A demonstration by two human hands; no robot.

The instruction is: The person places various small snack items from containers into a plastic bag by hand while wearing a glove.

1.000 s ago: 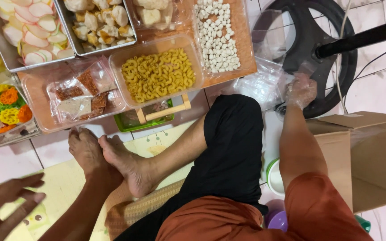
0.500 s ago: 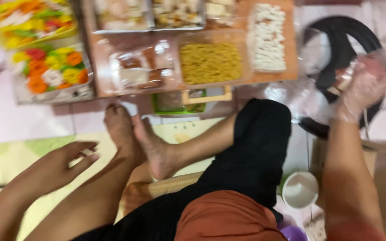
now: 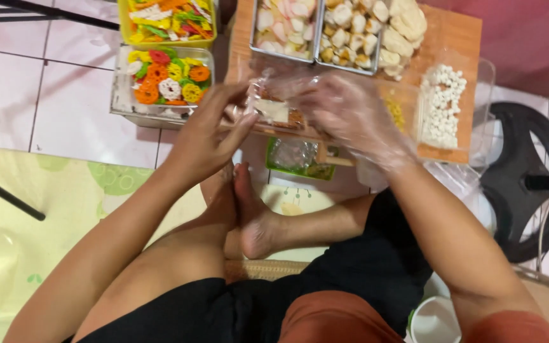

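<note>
Clear plastic bag (image 3: 274, 108) sits between both hands, just over the near edge of the wood board (image 3: 459, 38). Something pale and flat with brown bits shows inside it. The left hand (image 3: 208, 130) is bare, and its fingers (image 3: 239, 124) pinch the bag's left side. The right hand (image 3: 351, 117) wears a thin see-through glove; its fingers are bent over the bag's right side, but the blur hides how tight they press.

Both hands cover part of the board and block what lies under them. A bit of yellow food (image 3: 395, 113) peeks out past the right hand. Beside it is a clear box of small white pieces (image 3: 441, 105). Farther back stand two metal trays (image 3: 316, 28) of pale food chunks. To the left, on the floor tiles (image 3: 39, 82), a clear tub (image 3: 160, 82) holds bright ring snacks, with a yellow tub (image 3: 166, 19) behind it. A green tray (image 3: 297, 157) lies under the board's edge. Bare feet (image 3: 255, 216) rest on a yellow mat (image 3: 52, 209). A black fan base (image 3: 528, 184) stands at the right.
</note>
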